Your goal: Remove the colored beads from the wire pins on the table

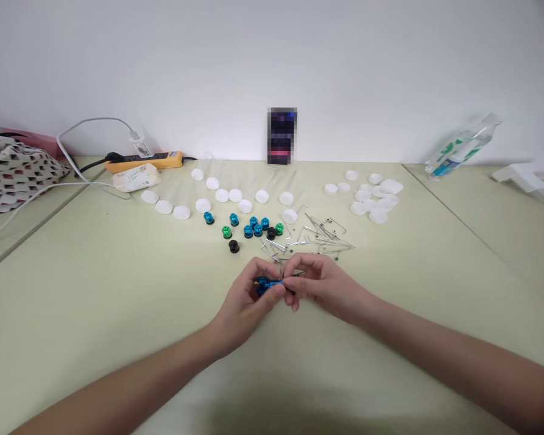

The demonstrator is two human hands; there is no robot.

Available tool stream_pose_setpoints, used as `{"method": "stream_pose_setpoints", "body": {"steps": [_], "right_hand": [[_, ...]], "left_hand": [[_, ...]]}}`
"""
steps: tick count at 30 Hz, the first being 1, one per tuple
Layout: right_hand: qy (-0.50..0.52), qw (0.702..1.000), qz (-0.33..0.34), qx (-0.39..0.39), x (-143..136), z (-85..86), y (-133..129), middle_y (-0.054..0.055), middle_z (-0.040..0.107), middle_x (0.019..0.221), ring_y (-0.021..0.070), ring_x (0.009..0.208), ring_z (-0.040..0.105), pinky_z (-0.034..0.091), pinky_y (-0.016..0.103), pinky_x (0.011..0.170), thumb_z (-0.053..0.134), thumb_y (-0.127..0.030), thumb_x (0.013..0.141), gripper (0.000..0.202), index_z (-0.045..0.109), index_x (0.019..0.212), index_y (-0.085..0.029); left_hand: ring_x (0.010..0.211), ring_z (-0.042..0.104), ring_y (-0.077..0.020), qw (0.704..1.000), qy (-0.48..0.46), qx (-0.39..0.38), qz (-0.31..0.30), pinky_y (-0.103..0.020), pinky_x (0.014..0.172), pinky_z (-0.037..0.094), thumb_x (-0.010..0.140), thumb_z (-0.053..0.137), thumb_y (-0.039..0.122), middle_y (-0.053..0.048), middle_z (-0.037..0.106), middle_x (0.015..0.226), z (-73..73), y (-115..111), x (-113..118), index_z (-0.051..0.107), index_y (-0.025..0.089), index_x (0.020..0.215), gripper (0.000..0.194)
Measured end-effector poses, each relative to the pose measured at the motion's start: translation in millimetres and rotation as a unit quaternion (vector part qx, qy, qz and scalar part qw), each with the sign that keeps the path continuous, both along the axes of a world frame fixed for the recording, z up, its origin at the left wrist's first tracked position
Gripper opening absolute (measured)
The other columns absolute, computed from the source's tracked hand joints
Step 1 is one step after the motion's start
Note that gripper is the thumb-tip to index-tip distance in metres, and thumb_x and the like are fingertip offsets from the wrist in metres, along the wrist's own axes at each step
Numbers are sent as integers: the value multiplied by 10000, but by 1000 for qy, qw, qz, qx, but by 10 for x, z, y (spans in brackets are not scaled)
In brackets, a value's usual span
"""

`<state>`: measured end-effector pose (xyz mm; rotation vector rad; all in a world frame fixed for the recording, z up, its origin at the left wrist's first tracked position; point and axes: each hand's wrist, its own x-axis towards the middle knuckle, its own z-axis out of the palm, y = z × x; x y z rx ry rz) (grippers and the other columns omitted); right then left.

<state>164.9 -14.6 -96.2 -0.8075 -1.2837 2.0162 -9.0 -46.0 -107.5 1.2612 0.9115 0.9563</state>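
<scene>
My left hand (251, 293) is closed around a shiny blue metal part (265, 285) with a wide ridged end. The fingers of my right hand (315, 281) pinch together at the part's right end and hide its tip. A thin rod shows by the right fingers; whether they hold it I cannot tell. Just beyond the hands lie bent metal rods (324, 232), some with tiny coloured pieces beside them. Similar knob-shaped pieces stand to the left of these: several blue ones (248, 231), a green one (226, 232) and a black one (234, 246).
Clear tubes with white caps (181, 212) lie in rows behind the knobs. White discs (378, 215) cluster at the right. A phone (281, 136) leans on the wall. Farther left are a yellow power strip (167, 160), a cable and a patterned bag (18, 175); a plastic pouch (462, 148) stands right.
</scene>
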Motion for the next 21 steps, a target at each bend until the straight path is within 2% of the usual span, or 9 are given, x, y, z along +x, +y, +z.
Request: {"method": "stream_pose_setpoints", "body": {"steps": [2,4,6,8,11,16,19,21], "right_hand": [[13,1000,-14,-15,9,-10,20,19,611,678,101,609,585,483,244,583,637,-258,782,154,547,813,-136],[21,999,-14,-24,8,-13,25,13,595,664,99,616,577,465,228,559,631,-258,789,152,541,814,-138],[19,1000,-5,-15,-3,-6,10,8,583,652,105,617,574,454,228,541,634,-257,786,156,536,818,-141],[18,1000,7,9,-18,7,-19,9,582,655,110,606,573,459,242,540,635,-255,783,156,532,817,-143],[22,999,19,35,-26,17,-49,13,590,662,116,596,576,474,267,556,632,-251,785,150,526,806,-146],[38,999,-10,-2,-6,0,-12,18,600,704,113,642,591,477,253,587,623,-264,794,154,519,813,-152],[40,999,-5,-6,-10,0,-5,18,596,722,111,649,593,483,257,596,626,-272,792,166,514,818,-152],[29,999,16,21,-24,11,-32,22,589,735,121,662,596,495,275,604,631,-265,785,168,512,812,-150]], "left_hand": [[639,511,-98,1000,3,22,-5,-217,595,395,822,549,327,-14,584,765,0,-5,11,429,193,909,199],[559,463,-81,999,29,19,6,-208,555,373,842,514,340,10,563,701,-14,-13,11,440,193,900,174],[471,367,-64,997,76,14,27,-197,488,314,861,468,372,41,510,593,-31,-20,-3,455,185,819,192],[472,343,-69,991,120,25,49,-202,482,296,872,430,398,42,483,549,-36,-22,-20,441,175,697,283],[525,386,-87,988,137,51,45,-216,525,328,895,365,401,22,507,563,-13,-14,-27,418,173,626,356],[695,536,-128,995,57,84,-13,-250,658,405,889,411,337,-12,596,737,28,-13,6,430,188,874,151],[729,554,-135,993,76,93,-11,-255,696,411,889,415,319,-19,613,763,32,-26,7,445,186,803,161],[689,552,-130,991,99,86,-15,-248,691,412,909,354,327,-16,612,703,37,-32,-3,480,174,713,278]]}}
